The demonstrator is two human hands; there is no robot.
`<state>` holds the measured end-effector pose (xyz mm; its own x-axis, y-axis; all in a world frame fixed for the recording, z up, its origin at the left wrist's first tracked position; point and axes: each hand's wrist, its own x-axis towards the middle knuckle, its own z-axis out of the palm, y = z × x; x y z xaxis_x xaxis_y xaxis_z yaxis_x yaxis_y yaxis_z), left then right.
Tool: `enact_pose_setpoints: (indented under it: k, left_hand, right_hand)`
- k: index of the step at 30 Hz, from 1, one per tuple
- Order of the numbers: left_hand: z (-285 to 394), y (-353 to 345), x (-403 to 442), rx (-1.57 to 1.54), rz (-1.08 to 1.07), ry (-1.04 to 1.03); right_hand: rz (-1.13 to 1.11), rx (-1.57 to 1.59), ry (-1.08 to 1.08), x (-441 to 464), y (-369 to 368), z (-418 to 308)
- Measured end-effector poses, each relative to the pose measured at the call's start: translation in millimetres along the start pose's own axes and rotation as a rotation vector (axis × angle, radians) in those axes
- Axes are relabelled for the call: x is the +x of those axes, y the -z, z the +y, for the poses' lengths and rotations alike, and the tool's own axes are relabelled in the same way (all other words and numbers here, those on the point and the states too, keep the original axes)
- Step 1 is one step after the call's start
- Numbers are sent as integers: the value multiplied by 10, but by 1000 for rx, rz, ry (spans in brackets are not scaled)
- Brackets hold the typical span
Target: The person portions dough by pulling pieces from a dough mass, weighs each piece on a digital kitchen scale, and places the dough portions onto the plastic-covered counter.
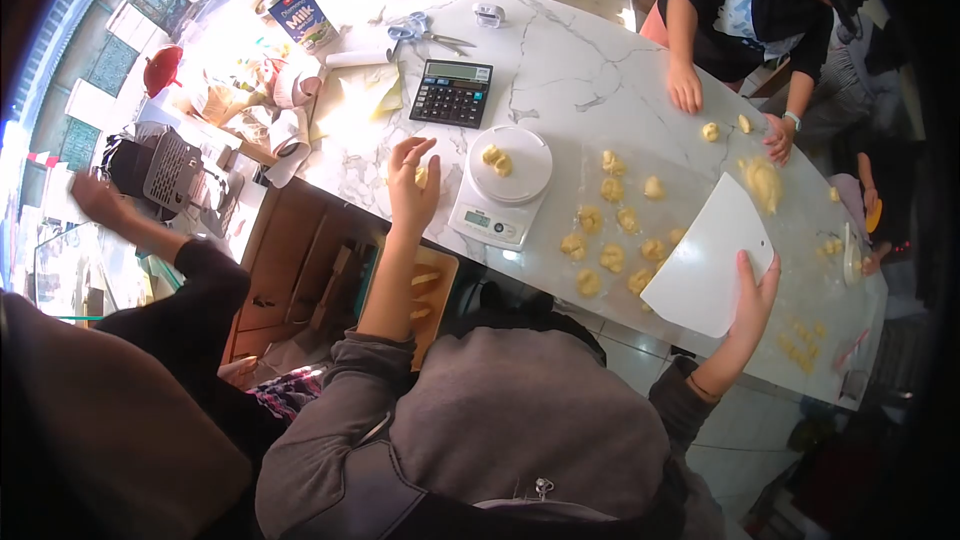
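My right hand (757, 292) grips the edge of a white plastic dough scraper (708, 265), its flat face tilted above the table and hiding some dough pieces. My left hand (412, 180) is raised just left of a white kitchen scale (492, 223), fingers bent but apart. Behind that hand shows some yellow dough (421, 178); whether it touches my fingers is unclear. Two small lumps of dough (496, 160) sit together on the scale's round plate. Right of the scale, several knotted-looking dough pieces (612, 258) lie on a clear sheet.
A calculator (452, 93), scissors (430, 32) and a milk carton (301, 16) stand beyond the scale. Across the marble table (560, 70), a person's hands (685, 88) rest near a larger dough mass (760, 185). Another person's arm (130, 220) reaches out at left.
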<state>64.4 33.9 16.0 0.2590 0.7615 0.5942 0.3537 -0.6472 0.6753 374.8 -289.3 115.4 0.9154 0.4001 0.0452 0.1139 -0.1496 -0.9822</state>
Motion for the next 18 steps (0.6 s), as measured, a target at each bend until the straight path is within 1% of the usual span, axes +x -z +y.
enact_pose_setpoints:
  k: [5,8,18]
  left_hand:
    - [-124,69,-111,32,33,57]
    - [-103,72,-131,59,28,49]
    - [-81,32,-109,10,27,70]
  right_hand:
    - [-21,12,-7,43,7,16]
    - [-31,15,0,60,6,15]
    - [-26,11,6,48,-34,-41]
